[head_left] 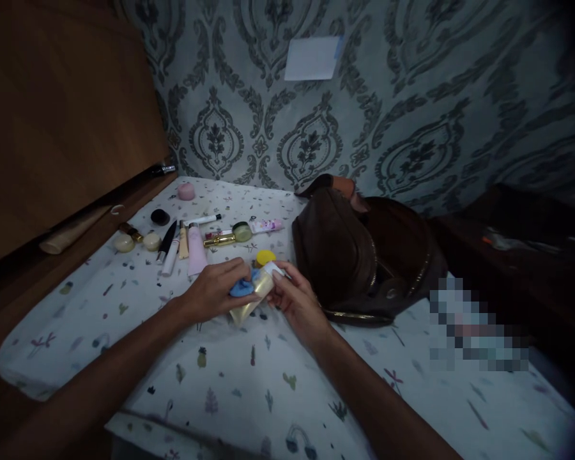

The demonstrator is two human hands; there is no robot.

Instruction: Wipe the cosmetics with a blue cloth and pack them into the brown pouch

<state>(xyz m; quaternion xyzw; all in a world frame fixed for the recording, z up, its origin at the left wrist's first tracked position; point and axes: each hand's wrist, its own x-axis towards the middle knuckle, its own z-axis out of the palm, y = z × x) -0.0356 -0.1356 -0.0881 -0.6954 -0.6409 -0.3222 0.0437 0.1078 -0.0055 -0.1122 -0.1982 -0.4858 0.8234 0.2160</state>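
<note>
My left hand (216,291) is closed round a crumpled blue cloth (242,288), which presses against a gold tube (245,310). My right hand (299,300) pinches the same tube at its white cap end. The tube is tilted, cap up to the right, and part of it is hidden by my fingers and the cloth. Just beyond the cap sits a round yellow lid or jar (265,257). To the left of my left hand lies a pink tube (197,250). A brown leather bag (335,243) stands just right of my right hand.
Several cosmetics lie at the back left, among them a green-lidded jar (242,231), a gold stick (219,240), a black-capped item (167,243) and a pink jar (186,191). They rest on a white patterned sheet (230,377). A wooden panel (67,102) borders the left.
</note>
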